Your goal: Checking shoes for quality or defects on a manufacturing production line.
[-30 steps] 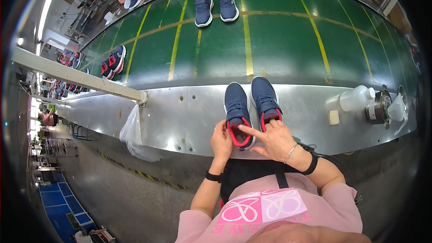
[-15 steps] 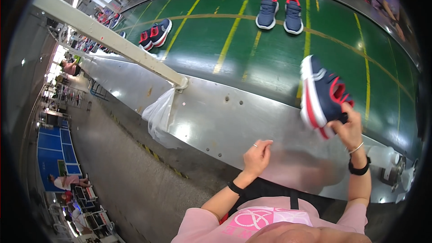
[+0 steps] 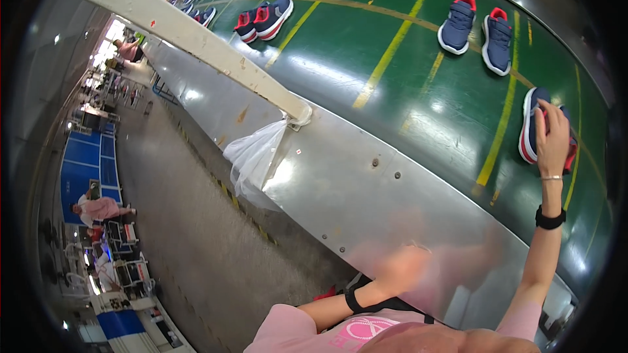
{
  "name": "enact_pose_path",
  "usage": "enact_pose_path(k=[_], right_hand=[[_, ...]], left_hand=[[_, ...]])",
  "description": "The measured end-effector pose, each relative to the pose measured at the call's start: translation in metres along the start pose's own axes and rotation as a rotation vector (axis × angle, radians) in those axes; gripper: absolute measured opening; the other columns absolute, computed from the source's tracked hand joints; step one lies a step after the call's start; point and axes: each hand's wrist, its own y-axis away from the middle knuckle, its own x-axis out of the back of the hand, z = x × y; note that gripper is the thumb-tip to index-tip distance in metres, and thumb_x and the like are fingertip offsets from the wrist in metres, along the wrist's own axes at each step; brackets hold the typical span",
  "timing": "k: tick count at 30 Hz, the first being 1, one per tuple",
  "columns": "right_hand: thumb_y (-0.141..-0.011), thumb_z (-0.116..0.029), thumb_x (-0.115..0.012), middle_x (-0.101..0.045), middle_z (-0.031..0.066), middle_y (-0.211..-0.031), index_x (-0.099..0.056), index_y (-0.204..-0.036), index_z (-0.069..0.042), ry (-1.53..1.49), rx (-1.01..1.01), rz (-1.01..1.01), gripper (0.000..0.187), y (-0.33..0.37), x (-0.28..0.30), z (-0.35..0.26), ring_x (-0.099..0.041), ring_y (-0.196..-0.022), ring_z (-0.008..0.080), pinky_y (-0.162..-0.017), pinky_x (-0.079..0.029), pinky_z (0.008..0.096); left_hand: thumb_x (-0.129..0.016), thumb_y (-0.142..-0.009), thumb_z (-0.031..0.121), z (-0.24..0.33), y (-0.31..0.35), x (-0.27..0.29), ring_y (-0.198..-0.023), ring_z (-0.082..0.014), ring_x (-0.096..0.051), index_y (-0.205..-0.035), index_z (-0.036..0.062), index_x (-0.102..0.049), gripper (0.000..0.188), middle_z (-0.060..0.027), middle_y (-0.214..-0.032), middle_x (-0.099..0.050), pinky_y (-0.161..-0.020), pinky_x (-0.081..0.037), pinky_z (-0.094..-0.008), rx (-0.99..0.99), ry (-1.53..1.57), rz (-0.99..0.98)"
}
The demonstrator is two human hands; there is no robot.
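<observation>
At the right, my right hand point(image 3: 555, 137) reaches out over the green conveyor belt point(image 3: 366, 39), its fingers curled over a navy sneaker point(image 3: 528, 132) with a white and red sole. Navy and red parts also show beyond the hand, which hides much of the shoe. Left of it, two navy sneakers with red linings, one point(image 3: 457, 26) beside the other point(image 3: 497, 42), rest on the belt, toes toward me. My left hand point(image 3: 405, 269) is smeared by motion above the metal ledge point(image 3: 347, 183); its fingers cannot be made out.
A pale metal beam point(image 3: 216, 52) slants across the left, with a white plastic bag point(image 3: 255, 157) hanging by its lower end. Another pair of navy and red sneakers point(image 3: 265, 19) lies farther along the belt. Blue panels point(image 3: 85, 157) and seated people are at far left.
My right hand has moved away and rightward, bringing the held sneaker from above the ledge to the belt. My left hand has shifted right and lower. The whole view has swung left.
</observation>
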Motion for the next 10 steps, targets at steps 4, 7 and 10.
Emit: enact_pose_path(k=[4,7,10], right_hand=[[-0.090,-0.036,-0.067,-0.051,0.0162,-0.137,-0.048,-0.141,-0.025,0.153,0.085,-0.161,0.056,-0.055,-0.094,-0.022,-0.049,-0.124,0.0368,-0.102,-0.042,0.0479],[-0.088,-0.044,-0.067,-0.044,0.0178,-0.145,-0.035,-0.150,-0.037,0.327,-0.008,-0.222,0.070,-0.110,-0.149,-0.035,-0.045,-0.129,0.0398,-0.099,-0.046,0.0526],[-0.082,-0.050,-0.071,-0.041,0.0196,-0.146,-0.036,-0.149,-0.032,0.248,-0.022,-0.200,0.078,-0.159,-0.181,-0.061,-0.038,-0.132,0.0435,-0.096,-0.045,0.0591]], left_hand=[[-0.068,-0.078,0.005,0.002,0.001,0.002,-0.067,-0.0163,-0.062,-0.102,0.0149,-0.071,0.026,0.0013,-0.080,-0.059,-0.051,-0.050,-0.0305,0.000,-0.034,-0.036],[-0.067,-0.077,0.006,0.000,0.002,0.003,-0.068,-0.0154,-0.061,-0.102,0.0136,-0.070,0.026,0.0022,-0.080,-0.059,-0.050,-0.048,-0.0287,0.039,-0.075,-0.015],[-0.065,-0.079,0.010,-0.003,0.006,0.003,-0.070,-0.0147,-0.059,-0.101,0.0110,-0.069,0.023,0.0009,-0.082,-0.058,-0.050,-0.046,-0.0297,-0.007,-0.004,-0.010]])
